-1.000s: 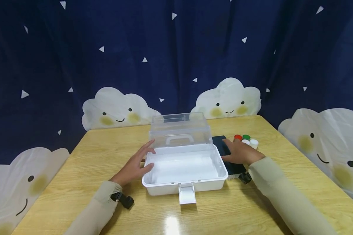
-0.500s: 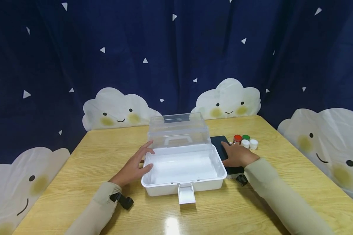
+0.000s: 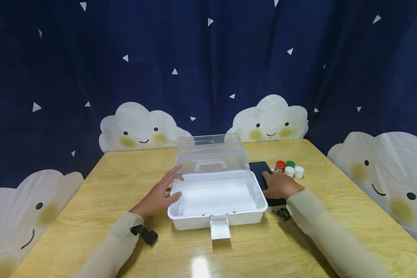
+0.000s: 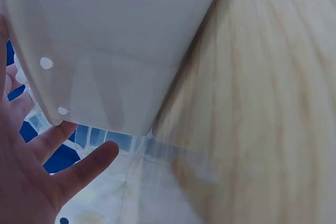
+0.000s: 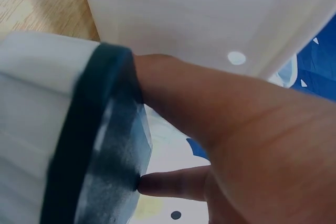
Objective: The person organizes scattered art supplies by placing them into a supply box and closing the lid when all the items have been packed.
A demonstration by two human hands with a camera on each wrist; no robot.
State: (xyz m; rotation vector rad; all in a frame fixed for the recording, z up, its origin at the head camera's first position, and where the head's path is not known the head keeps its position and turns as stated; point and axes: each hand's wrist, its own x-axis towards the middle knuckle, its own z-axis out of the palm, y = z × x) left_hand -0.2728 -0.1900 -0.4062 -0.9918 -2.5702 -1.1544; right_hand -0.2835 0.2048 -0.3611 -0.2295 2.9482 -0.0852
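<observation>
A white storage box (image 3: 217, 195) stands mid-table with its clear lid (image 3: 212, 152) raised behind it and its front latch (image 3: 220, 227) hanging down. At its left end my left hand (image 3: 158, 197) rests on the rim, fingers spread and extended. The left wrist view shows those fingers (image 4: 84, 171) by the box's corner. Right beside the box lies a dark-lidded white container (image 3: 258, 170). My right hand (image 3: 279, 185) grips it from above. In the right wrist view the thumb (image 5: 157, 77) goes over the lid's edge and one fingertip touches its top (image 5: 123, 140); the other fingers are hidden.
Behind my right hand stand a red-capped jar (image 3: 280, 166), a green-capped one (image 3: 290, 164) and two white-capped ones (image 3: 299, 172). The wooden table (image 3: 132, 173) reaches a dark curtain (image 3: 208, 58) with clouds on it.
My right hand has come down from over the dark lid onto the container and shifted slightly left, uncovering more of the jars. The left hand stays on the box's rim.
</observation>
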